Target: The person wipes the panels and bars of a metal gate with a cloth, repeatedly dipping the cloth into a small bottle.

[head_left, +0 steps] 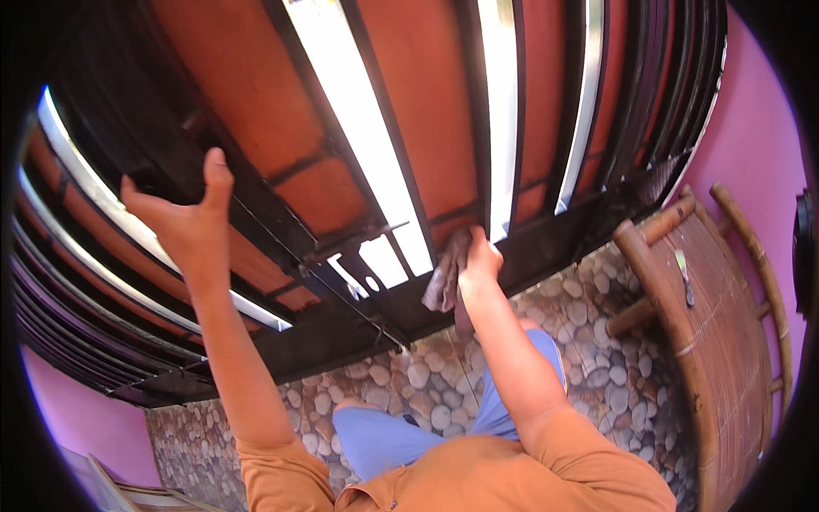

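Note:
My right hand (483, 258) is closed on a crumpled grey-brown cloth (444, 282), which hangs by the lower part of a dark metal gate (546, 243) with orange-red panels (426, 111). Higher up on the left, my left hand (183, 224) is raised against a wide dark upright (128, 102) of the gate. Its thumb and a finger are spread wide apart, and the other fingers are mostly hidden. Whether the palm touches the metal I cannot tell. Between the hands, a sliding bolt (354, 242) sits across the gate bars.
On the right stands a bamboo bench (725, 341) with a small brush-like tool (685, 277) on its seat. A pink wall (759, 128) rises behind it. The floor (384, 384) has a pebble pattern. Bright light comes through gaps between the panels. A pale wooden frame (128, 495) is at lower left.

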Action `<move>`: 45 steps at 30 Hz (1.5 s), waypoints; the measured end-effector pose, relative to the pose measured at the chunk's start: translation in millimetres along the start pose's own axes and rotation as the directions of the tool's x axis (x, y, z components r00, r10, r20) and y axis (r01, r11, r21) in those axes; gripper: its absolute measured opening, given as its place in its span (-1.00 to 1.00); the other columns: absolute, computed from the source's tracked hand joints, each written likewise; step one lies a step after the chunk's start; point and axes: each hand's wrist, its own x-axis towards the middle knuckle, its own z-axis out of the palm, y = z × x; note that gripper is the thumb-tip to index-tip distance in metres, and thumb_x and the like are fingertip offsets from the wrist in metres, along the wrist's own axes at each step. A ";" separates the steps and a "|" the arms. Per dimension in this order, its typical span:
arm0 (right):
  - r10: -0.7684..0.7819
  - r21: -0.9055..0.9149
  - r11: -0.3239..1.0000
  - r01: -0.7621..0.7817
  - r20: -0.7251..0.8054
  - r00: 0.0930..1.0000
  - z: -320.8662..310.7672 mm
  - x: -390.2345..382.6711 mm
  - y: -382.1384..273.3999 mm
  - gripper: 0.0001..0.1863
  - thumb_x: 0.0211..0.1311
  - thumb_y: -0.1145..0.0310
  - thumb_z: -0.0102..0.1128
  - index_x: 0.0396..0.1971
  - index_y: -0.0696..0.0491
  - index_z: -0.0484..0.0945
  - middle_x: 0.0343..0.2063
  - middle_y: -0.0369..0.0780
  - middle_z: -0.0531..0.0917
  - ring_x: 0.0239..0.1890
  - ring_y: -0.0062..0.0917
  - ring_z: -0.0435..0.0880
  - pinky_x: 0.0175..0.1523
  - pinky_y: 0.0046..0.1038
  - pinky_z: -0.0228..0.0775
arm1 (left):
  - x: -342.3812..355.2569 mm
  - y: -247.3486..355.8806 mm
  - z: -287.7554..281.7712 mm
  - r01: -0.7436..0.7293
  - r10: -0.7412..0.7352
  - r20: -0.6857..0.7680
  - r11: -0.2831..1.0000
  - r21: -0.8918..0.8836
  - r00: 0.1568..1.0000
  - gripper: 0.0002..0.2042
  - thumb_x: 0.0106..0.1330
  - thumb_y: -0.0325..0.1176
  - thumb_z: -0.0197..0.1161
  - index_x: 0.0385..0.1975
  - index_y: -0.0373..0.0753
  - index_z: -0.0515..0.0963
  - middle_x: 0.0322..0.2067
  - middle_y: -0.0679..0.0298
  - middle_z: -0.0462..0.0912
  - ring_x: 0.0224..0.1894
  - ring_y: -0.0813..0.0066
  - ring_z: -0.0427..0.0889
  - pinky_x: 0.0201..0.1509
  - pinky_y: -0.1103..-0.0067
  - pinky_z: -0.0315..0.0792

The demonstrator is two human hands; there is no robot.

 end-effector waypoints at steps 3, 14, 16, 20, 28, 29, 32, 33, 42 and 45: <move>0.101 0.010 0.995 -0.101 -0.002 0.995 7.0 -4.9 3.8 -0.59 0.14 0.23 0.37 -0.21 0.32 0.64 -0.26 -0.14 0.71 -0.25 -0.43 0.68 -0.07 -0.35 0.50 | 0.0 -7.4 -8.8 -0.045 0.045 -0.024 0.999 0.010 0.999 0.05 0.18 0.01 0.51 0.38 -0.59 -0.01 0.25 -0.19 0.29 0.28 0.05 0.41 0.43 0.39 0.24; -0.045 0.051 0.998 0.045 0.008 0.999 12.3 -4.0 -0.9 -0.63 0.08 0.31 0.46 -0.22 0.29 0.66 -0.26 -0.17 0.70 -0.30 -0.44 0.68 -0.19 -0.29 0.54 | -0.7 6.8 -11.9 0.033 -0.033 0.007 0.999 -0.014 0.999 0.00 0.08 -0.17 0.54 0.38 -0.48 0.00 0.22 -0.10 0.24 0.26 0.03 0.35 0.35 0.32 0.30; -0.026 0.019 0.999 0.026 -0.016 1.000 14.4 -5.5 -3.0 -0.61 0.09 0.31 0.46 -0.20 0.30 0.65 -0.25 -0.17 0.70 -0.25 -0.43 0.68 -0.13 -0.29 0.54 | -0.3 5.5 -12.3 0.021 -0.021 -0.010 1.000 -0.015 1.000 -0.01 0.08 -0.18 0.54 0.37 -0.47 0.00 0.21 -0.10 0.24 0.25 0.04 0.36 0.34 0.31 0.32; 0.110 0.137 0.985 -0.108 -0.008 0.994 6.2 -8.3 -2.8 -0.60 0.11 0.30 0.40 -0.18 0.33 0.64 -0.25 -0.15 0.70 -0.23 -0.42 0.66 -0.07 -0.34 0.49 | -1.0 7.8 -13.2 0.031 -0.030 0.011 0.996 -0.078 0.999 -0.02 0.08 -0.19 0.54 0.37 -0.45 0.02 0.21 -0.09 0.24 0.25 0.04 0.36 0.34 0.31 0.32; -0.083 -0.005 0.997 0.083 -0.022 0.996 2.4 5.5 6.2 -0.60 0.12 0.30 0.36 -0.18 0.34 0.66 -0.28 -0.16 0.71 -0.27 -0.47 0.64 -0.10 -0.37 0.47 | -1.3 10.6 -11.5 0.004 -0.004 -0.006 0.999 -0.050 1.000 -0.03 0.09 -0.16 0.54 0.37 -0.45 0.03 0.22 -0.10 0.26 0.25 0.01 0.36 0.36 0.29 0.29; 0.072 0.078 0.994 -0.071 -0.017 0.997 2.3 8.7 6.5 -0.58 0.11 0.27 0.37 -0.18 0.34 0.67 -0.26 -0.16 0.71 -0.24 -0.48 0.64 -0.07 -0.36 0.46 | -1.3 11.8 -12.4 0.026 -0.025 0.020 0.998 -0.050 0.999 -0.04 0.14 -0.16 0.51 0.39 -0.46 0.02 0.26 -0.10 0.22 0.31 0.01 0.30 0.41 0.28 0.23; 0.078 0.031 0.997 -0.077 -0.025 0.997 1.7 5.0 9.2 -0.58 0.10 0.25 0.38 -0.19 0.32 0.68 -0.25 -0.16 0.71 -0.21 -0.48 0.64 -0.05 -0.35 0.46 | -2.3 3.3 -11.2 0.025 -0.024 0.036 0.999 -0.025 0.999 -0.05 0.19 -0.15 0.48 0.41 -0.47 0.00 0.30 -0.09 0.17 0.36 0.03 0.24 0.47 0.28 0.18; -0.010 0.009 1.000 0.010 -0.004 1.000 5.7 7.4 13.6 -0.58 0.12 0.25 0.38 -0.20 0.32 0.67 -0.25 -0.17 0.71 -0.22 -0.49 0.64 -0.05 -0.37 0.47 | -1.7 2.4 -11.3 0.029 -0.029 0.014 0.999 -0.026 0.999 -0.03 0.14 -0.15 0.51 0.39 -0.47 0.02 0.26 -0.11 0.22 0.32 0.01 0.29 0.43 0.29 0.22; -0.010 -0.055 0.998 0.016 0.112 0.994 -21.7 -16.7 2.6 -0.69 0.30 0.31 0.35 -0.17 0.29 0.64 -0.28 -0.20 0.71 -0.24 -0.58 0.64 -0.08 -0.47 0.48 | -0.3 10.6 -12.3 0.035 -0.034 0.010 0.995 -0.090 0.999 -0.04 0.07 -0.18 0.54 0.38 -0.42 0.05 0.20 -0.09 0.26 0.26 0.02 0.36 0.35 0.29 0.30; -0.430 -0.005 0.893 0.450 0.281 0.858 -16.9 -66.5 -41.5 -0.73 0.34 0.33 0.37 -0.19 0.26 0.65 -0.27 -0.21 0.72 -0.18 -0.59 0.65 0.01 -0.50 0.47 | -0.7 9.5 -12.2 0.021 -0.021 0.006 0.995 -0.097 1.000 -0.02 0.07 -0.17 0.54 0.38 -0.43 0.05 0.21 -0.09 0.26 0.27 0.00 0.35 0.37 0.28 0.29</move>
